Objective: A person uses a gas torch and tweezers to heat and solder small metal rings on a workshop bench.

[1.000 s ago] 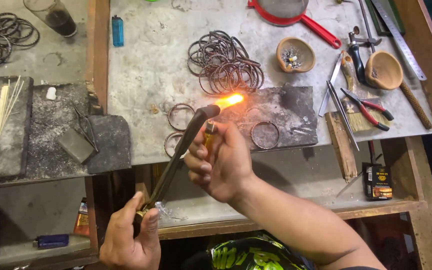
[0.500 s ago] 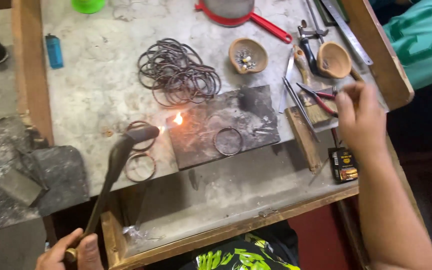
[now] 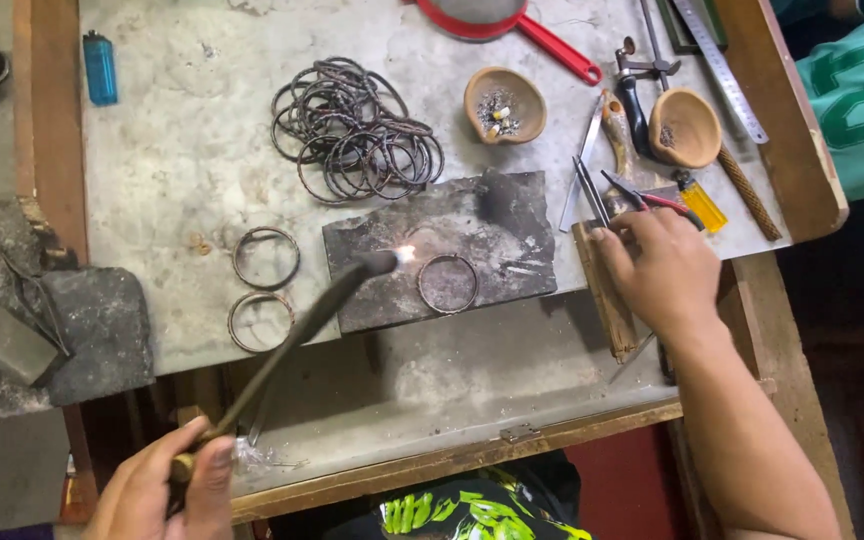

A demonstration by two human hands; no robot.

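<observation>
**Other things on the bench**

A blue lighter point(image 3: 100, 67) lies at the far left. A red strainer point(image 3: 512, 25) sits at the top edge. Two clay bowls point(image 3: 504, 103) stand near a steel ruler point(image 3: 720, 68).

Dull metal bangles point(image 3: 355, 133) and a charred, rough slab point(image 3: 440, 245) lie on a scuffed wood-edged workbench point(image 3: 172, 150).

Scuffed grey-topped wooden workbench point(image 3: 172, 150) with a timber edge; lower shelf point(image 3: 472, 390) beneath; even daylight.
</observation>
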